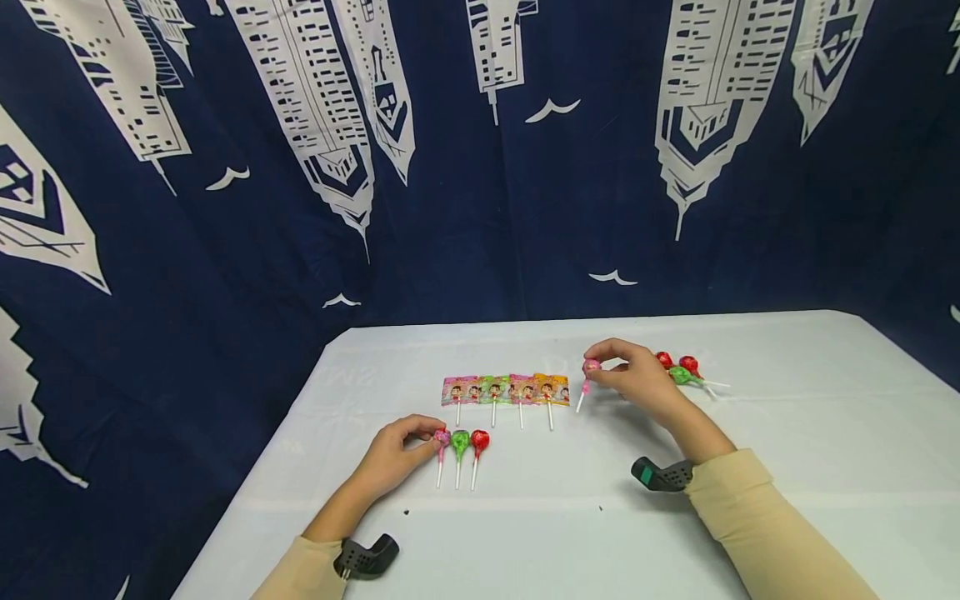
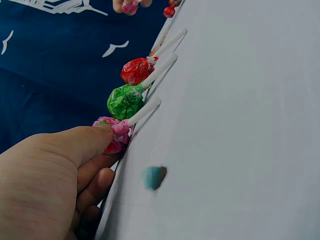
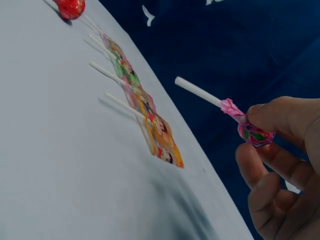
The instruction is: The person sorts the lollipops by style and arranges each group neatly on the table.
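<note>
My left hand point(image 1: 397, 454) pinches the head of a pink-wrapped lollipop point(image 2: 119, 131) between thumb and fingers. That lollipop lies at the left end of a short row, beside a green lollipop point(image 1: 460, 443) and a red lollipop point(image 1: 480, 440), sticks toward me. Further right, my right hand point(image 1: 637, 375) holds a second pink lollipop point(image 3: 256, 134) by its wrapped head, above the table, its white stick pointing down in the head view. Between the hands, behind the short row, lie several flat-packed lollipops point(image 1: 551, 389) side by side in pink, green and orange wrappers.
Just right of my right hand lies a loose group of red lollipops point(image 1: 688, 364) and a green lollipop point(image 1: 680, 375). Everything rests on a white table point(image 1: 540, 533). Behind it hangs a dark blue cloth point(image 1: 480, 208) with white building prints. A small dark speck point(image 1: 407, 512) lies near my left hand.
</note>
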A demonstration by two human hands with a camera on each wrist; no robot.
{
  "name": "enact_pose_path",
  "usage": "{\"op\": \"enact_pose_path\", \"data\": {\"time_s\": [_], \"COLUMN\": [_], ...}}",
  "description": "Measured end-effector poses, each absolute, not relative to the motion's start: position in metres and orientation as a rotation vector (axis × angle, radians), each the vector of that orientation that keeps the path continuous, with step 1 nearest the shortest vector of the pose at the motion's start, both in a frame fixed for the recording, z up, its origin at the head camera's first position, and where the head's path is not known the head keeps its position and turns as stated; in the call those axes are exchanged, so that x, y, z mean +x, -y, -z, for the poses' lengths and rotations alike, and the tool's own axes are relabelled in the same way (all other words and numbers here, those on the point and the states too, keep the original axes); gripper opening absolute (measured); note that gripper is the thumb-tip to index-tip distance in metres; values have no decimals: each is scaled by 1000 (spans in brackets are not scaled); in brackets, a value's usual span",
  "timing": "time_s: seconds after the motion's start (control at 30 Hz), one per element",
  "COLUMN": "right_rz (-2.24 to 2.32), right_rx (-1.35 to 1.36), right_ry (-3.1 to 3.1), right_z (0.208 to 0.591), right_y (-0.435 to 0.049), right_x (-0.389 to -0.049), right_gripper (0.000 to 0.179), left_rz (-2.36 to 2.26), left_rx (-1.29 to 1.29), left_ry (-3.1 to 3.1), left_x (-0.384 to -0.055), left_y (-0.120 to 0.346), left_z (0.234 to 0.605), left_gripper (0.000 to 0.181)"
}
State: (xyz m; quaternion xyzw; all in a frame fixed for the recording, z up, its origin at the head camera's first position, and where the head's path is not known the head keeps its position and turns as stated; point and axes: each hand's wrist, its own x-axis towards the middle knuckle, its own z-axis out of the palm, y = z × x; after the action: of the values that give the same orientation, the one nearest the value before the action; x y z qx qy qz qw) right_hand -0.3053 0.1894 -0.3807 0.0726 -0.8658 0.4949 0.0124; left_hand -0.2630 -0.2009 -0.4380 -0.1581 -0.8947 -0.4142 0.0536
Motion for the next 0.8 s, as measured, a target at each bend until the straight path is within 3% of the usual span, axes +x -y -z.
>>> {"op": "enact_pose_path", "data": {"time_s": [0.8], "right_rz": [-1782], "right_rx": [889], "right_ry": [2651], "right_z": [392], "right_y": [-99], "right_x": [-270], "right_gripper": [25], "left_rz": [1268], "left_rx": [-460], "left_ry": [2725], "left_x": [-264], "left_y": [200], "left_z": [437], "left_gripper": [21]}}
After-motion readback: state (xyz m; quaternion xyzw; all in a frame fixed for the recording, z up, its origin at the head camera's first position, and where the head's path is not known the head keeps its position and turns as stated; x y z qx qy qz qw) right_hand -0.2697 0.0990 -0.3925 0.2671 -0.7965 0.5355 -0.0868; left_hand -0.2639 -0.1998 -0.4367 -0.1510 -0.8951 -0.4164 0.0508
